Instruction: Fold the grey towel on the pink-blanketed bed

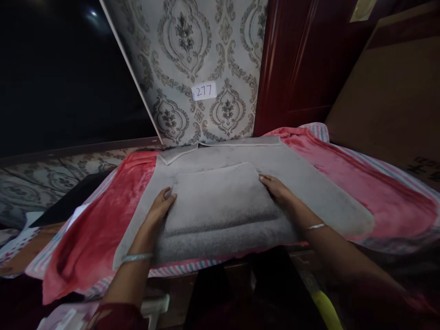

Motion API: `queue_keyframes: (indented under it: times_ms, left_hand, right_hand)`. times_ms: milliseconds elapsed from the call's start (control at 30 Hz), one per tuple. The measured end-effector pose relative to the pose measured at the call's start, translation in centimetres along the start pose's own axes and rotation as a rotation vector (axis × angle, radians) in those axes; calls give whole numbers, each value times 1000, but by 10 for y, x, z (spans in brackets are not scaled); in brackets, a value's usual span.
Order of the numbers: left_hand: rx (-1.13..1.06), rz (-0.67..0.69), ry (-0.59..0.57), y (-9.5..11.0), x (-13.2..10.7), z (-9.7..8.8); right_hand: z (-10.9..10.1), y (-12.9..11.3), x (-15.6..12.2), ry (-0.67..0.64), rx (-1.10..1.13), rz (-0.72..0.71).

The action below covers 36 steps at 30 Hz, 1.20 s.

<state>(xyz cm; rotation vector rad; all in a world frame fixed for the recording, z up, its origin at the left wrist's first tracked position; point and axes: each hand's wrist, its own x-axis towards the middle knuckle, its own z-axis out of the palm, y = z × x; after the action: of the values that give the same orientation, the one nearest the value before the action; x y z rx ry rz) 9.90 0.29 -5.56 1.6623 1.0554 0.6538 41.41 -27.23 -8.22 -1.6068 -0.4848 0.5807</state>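
A grey towel lies spread on a red blanket over a table. A folded part of the grey towel sits on its middle. My left hand rests at the fold's left edge, fingers together and laid flat against it. My right hand presses on the fold's right edge, fingers stretched out. Both wrists wear thin bangles.
A patterned wallpaper wall with a paper tag reading 277 stands behind. A dark red wooden door is at the right, and a brown cardboard box beside it. A striped cloth shows under the blanket's front edge.
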Motion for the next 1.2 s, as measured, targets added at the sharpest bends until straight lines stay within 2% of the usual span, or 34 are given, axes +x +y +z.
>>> queue_keyframes:
  times_ms: [133, 200, 300, 400, 500, 733, 933, 1067, 1200]
  left_hand:
    - [150, 92, 22, -21, -33, -10]
    - [264, 143, 86, -28, -47, -11]
    - [377, 215, 196, -31, -64, -5]
    - [482, 306, 296, -31, -74, 2]
    - [564, 369, 355, -31, -83, 6]
    - [545, 339, 400, -35, -97, 10]
    - [837, 359, 424, -33, -110, 16]
    - [703, 378, 450, -34, -111, 18]
    - [463, 291, 405, -38, -105, 17]
  right_hand:
    - [-21, 20, -39, 18, -162, -119]
    - [-24, 25, -55, 37, -215, -189]
    - [-19, 32, -71, 147, -268, -264]
    - [-13, 35, -75, 263, -327, -350]
    - [-9, 37, -76, 319, -370, -417]
    - [-12, 41, -78, 320, -352, -457]
    - [-16, 48, -78, 273, -391, -458]
    - [-15, 50, -77, 279, -396, -475]
    - [-14, 52, -73, 238, -399, -458]
